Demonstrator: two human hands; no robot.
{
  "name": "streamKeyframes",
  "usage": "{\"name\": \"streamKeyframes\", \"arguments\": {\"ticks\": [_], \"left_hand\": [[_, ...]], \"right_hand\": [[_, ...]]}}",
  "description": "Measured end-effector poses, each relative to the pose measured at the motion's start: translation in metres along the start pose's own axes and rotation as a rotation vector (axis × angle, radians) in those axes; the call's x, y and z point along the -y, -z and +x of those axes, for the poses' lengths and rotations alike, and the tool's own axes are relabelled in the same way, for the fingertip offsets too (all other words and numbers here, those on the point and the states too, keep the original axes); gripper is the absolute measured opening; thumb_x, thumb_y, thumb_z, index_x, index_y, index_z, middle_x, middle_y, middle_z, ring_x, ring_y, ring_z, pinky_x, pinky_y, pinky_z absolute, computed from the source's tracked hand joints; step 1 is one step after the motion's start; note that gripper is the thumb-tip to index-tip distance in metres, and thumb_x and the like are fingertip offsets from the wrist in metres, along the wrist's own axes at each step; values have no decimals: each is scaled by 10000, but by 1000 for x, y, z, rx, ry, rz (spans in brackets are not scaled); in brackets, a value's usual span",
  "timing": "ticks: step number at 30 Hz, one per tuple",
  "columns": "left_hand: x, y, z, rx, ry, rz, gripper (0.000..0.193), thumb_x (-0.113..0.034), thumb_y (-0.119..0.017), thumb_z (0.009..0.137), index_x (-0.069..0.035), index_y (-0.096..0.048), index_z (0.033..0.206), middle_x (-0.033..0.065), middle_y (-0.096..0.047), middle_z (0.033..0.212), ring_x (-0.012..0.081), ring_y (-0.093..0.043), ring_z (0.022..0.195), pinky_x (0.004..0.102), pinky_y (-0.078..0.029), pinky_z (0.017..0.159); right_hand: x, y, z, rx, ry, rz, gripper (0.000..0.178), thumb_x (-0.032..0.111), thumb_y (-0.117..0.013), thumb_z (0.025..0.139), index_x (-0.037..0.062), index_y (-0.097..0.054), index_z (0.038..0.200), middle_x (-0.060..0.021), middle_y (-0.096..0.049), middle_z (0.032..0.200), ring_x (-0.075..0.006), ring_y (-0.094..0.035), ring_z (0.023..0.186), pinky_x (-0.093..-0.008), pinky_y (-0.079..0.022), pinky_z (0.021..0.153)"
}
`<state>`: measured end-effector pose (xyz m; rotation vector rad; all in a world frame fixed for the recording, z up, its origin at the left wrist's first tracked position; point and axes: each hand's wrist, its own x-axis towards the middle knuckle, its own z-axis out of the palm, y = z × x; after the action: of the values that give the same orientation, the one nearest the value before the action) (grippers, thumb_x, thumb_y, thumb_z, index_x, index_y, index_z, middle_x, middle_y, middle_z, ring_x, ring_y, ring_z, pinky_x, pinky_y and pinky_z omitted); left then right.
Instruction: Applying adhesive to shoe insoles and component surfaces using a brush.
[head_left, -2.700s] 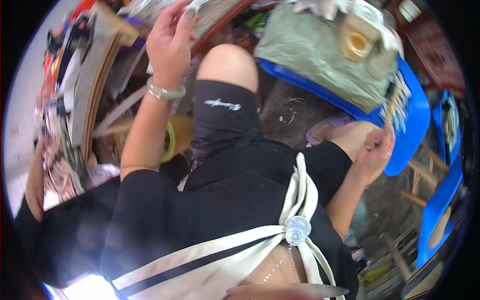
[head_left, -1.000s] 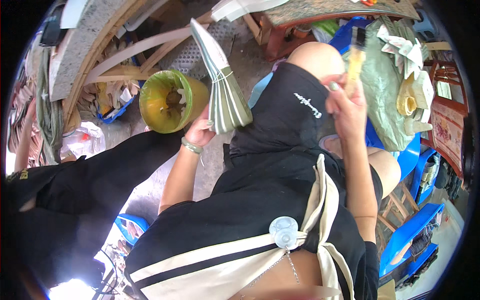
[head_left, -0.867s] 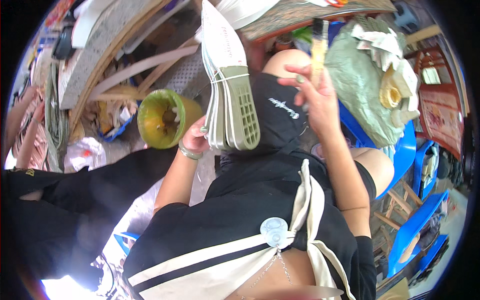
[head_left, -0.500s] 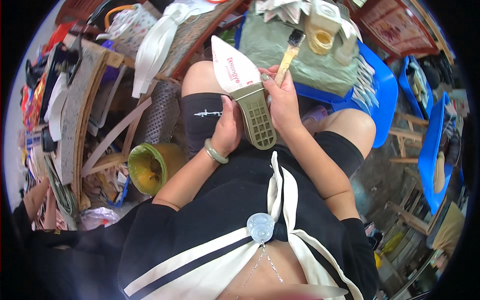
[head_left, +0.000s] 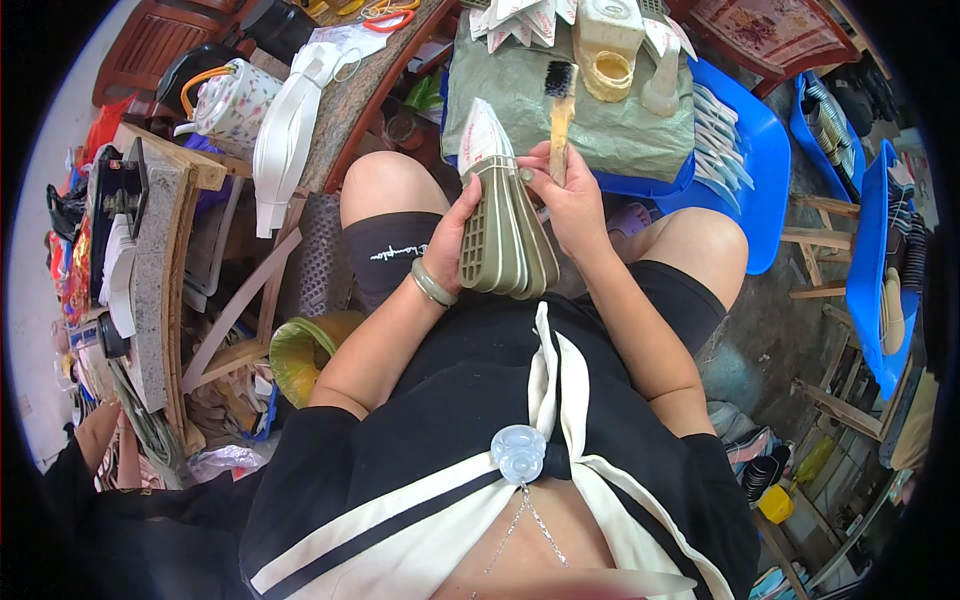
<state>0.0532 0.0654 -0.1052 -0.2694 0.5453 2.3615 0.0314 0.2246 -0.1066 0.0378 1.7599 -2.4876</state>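
Several bundled soles (head_left: pixel 508 238) now show fanned edges.

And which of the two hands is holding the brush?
The right hand holds the black-tipped brush; the left hand, with a bangle at its wrist, grips the green soles.

head | left fisheye, head-worn | looks steeply down | near left hand (head_left: pixel 452 238), right hand (head_left: pixel 574 205)
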Motion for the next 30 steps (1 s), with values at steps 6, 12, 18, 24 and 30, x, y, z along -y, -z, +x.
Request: {"name": "streamKeyframes", "arguments": {"ticks": [6, 12, 18, 24, 30], "left_hand": [[-7, 7, 2, 9, 16, -87, 575, -525, -383, 936, -49, -516, 1229, 157, -616, 1105, 276, -639, 954, 425, -528, 840], [-13, 24, 3, 36, 44, -219, 506, -478, -416, 946, -55, -536, 1197, 132, -644, 1040, 250, -656, 908, 399, -539, 818], [-27, 25, -9, 54, 68, -159, 629, -520, -401, 932, -1, -463, 1282, 154, -644, 986, 295, -651, 885, 417, -536, 793], [-55, 31, -24, 136, 154, -41, 850, -573, -451, 885, 109, -273, 1359, 129, -583, 953, 220, -606, 825, 344, -502, 786], [-91, 43, -45, 403, -246, 275, 879, -629, -470, 844, 96, -340, 1325, 84, -549, 738, 174, -543, 635, 278, -428, 611]], "right_hand": [[-3, -5, 9, 30, -13, -6, 260, -20, -573, 842, 49, -499, 1081, -47, -630, 918, -83, -562, 758, -224, -475, 647], [-17, -8, 16, 28, 125, -366, 177, -7, -582, 841, 47, -522, 998, -14, -601, 896, -62, -561, 737, -196, -468, 615], [-5, -10, 36, 44, -67, 148, 196, -45, -541, 818, 74, -468, 955, -49, -592, 901, -82, -559, 644, -175, -383, 472], [10, -20, 115, -115, 104, 33, 167, -7, -530, 809, 75, -468, 939, -32, -561, 825, -70, -499, 568, -188, -325, 432], [9, -44, 221, -186, 171, -17, 102, 25, -508, 835, 54, -495, 932, -29, -559, 736, -90, -521, 546, -201, -357, 478]]}}
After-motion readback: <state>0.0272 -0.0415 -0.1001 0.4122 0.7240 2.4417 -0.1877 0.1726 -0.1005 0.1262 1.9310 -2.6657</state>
